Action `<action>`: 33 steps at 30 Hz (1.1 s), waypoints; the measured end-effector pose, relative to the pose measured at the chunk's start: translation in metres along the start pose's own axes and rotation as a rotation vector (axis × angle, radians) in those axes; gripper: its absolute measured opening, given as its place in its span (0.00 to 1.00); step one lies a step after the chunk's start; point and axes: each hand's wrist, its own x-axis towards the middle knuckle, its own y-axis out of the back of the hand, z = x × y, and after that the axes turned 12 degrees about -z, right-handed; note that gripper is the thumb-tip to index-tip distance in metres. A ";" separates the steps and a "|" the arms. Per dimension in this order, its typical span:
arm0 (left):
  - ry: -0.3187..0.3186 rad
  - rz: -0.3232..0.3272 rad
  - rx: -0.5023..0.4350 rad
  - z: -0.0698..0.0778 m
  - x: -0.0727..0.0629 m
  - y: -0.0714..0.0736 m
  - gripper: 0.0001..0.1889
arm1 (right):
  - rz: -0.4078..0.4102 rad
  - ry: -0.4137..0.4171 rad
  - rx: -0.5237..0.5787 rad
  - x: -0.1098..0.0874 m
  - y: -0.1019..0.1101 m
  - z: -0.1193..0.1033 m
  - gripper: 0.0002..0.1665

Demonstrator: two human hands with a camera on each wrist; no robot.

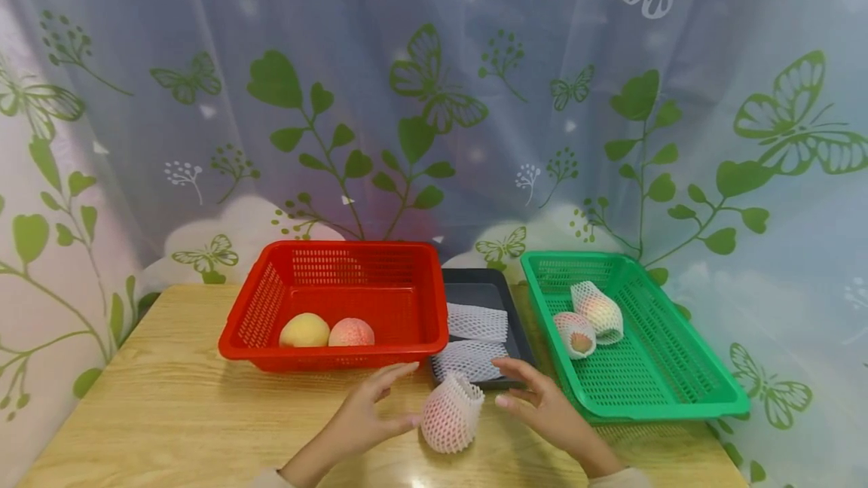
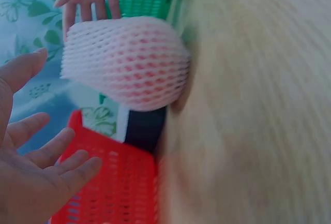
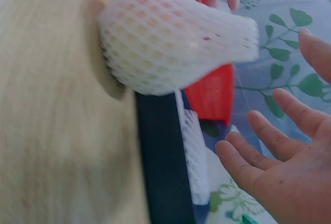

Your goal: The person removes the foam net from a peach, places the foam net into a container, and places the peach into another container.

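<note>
A peach in a white foam net sleeve (image 1: 450,414) stands on the wooden table between my two hands, the loose end of its net pointing up. My left hand (image 1: 369,414) is on its left side, fingers spread and thumb tip close to the net. On the other side my right hand (image 1: 548,411) has its fingers apart, a small gap from the net. Both wrist views show the netted peach (image 2: 132,63) with relaxed fingers beside it and nothing held. Just behind it, flat foam nets (image 1: 471,360) lie in a dark tray (image 1: 475,285).
At the back left, a red basket (image 1: 362,247) contains two bare peaches (image 1: 305,330). A green basket (image 1: 678,352) on the right holds two netted peaches (image 1: 598,311). Behind the table hangs a curtain (image 1: 434,96) printed with leaves and butterflies.
</note>
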 end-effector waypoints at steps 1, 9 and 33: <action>-0.005 -0.010 -0.005 -0.001 0.001 -0.003 0.33 | -0.009 0.013 0.000 0.001 -0.003 0.002 0.28; 0.000 -0.046 -0.056 -0.013 0.008 -0.020 0.35 | -0.065 0.028 0.062 0.007 -0.024 0.012 0.28; 0.073 -0.120 -0.183 -0.027 0.014 -0.048 0.40 | -0.053 -0.127 0.228 0.021 -0.056 0.028 0.43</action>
